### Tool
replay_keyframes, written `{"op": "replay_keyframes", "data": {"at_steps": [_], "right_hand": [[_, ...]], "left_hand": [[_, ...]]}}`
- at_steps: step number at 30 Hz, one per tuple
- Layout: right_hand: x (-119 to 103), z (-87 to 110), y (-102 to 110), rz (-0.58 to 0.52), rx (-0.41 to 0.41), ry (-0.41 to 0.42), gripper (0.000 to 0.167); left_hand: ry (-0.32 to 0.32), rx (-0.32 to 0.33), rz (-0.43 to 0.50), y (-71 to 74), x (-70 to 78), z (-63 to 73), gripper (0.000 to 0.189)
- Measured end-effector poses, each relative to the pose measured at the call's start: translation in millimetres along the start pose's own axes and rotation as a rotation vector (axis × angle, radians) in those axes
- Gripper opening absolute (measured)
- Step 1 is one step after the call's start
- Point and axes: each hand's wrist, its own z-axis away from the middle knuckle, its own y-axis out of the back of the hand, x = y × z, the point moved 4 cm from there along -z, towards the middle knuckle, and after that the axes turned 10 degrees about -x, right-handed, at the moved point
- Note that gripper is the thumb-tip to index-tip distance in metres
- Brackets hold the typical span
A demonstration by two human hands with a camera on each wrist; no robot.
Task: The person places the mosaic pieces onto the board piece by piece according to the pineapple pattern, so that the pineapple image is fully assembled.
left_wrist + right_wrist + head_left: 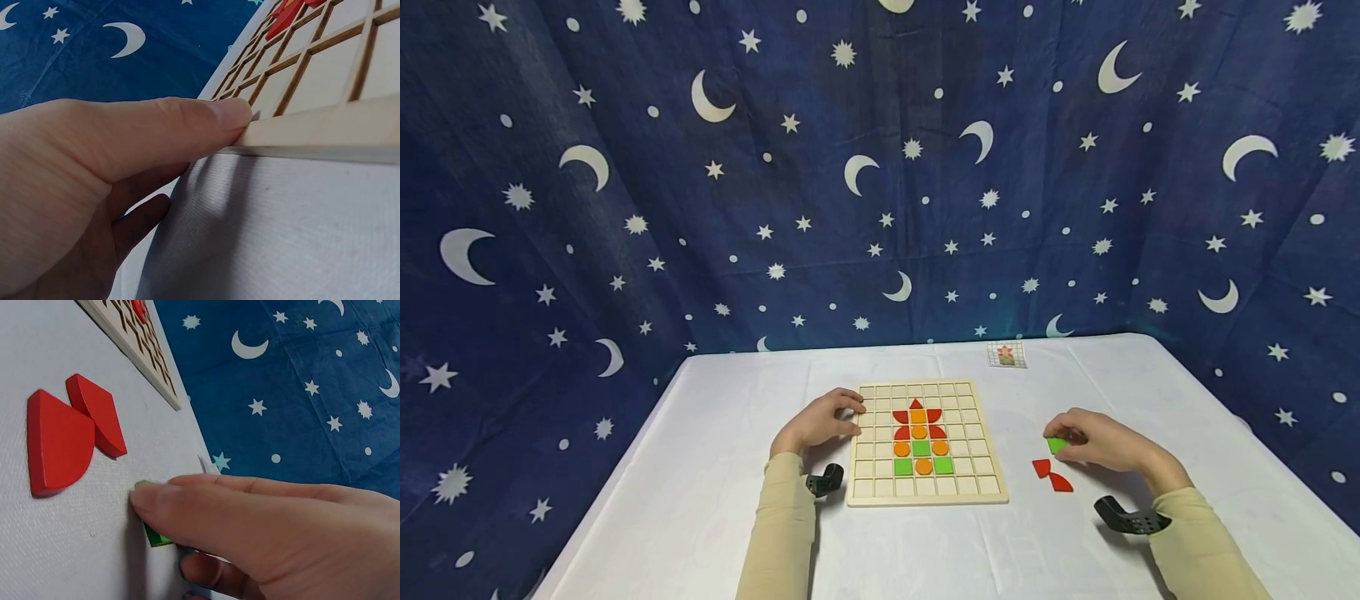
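My left hand (pixel 820 421) rests at the left edge of a wooden grid board (pixel 868 492), its straight thumb (pixel 187 122) touching the rim in the left wrist view. Coloured tiles form a figure on the board: a red triangle (pixel 916 404) on top, curved red pieces, orange circles and squares, and green squares such as the one at lower left (pixel 902 467). Right of the board, my right hand (pixel 1097 437) pinches a green tile (pixel 160 539) between thumb and fingers, partly covering it. Two curved-edged red tiles (pixel 1041 468) (pixel 59 444) lie nearby on the table.
A small picture card (pixel 1006 354) with a grid and coloured figure lies at the table's back edge. A white cloth covers the table (pixel 700 500). Behind it hangs a dark blue curtain (pixel 820 208) with moons and stars.
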Motion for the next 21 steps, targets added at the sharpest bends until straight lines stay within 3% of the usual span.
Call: {"op": "replay_keyframes", "data": {"at_steps": [21], "right_hand": [[-0.4, -1.1, -1.1, 0.004, -0.013, -0.029, 0.026]], "left_hand": [[0.012, 0.005, 0.005, 0.2, 1.5, 0.3, 0.031]]}}
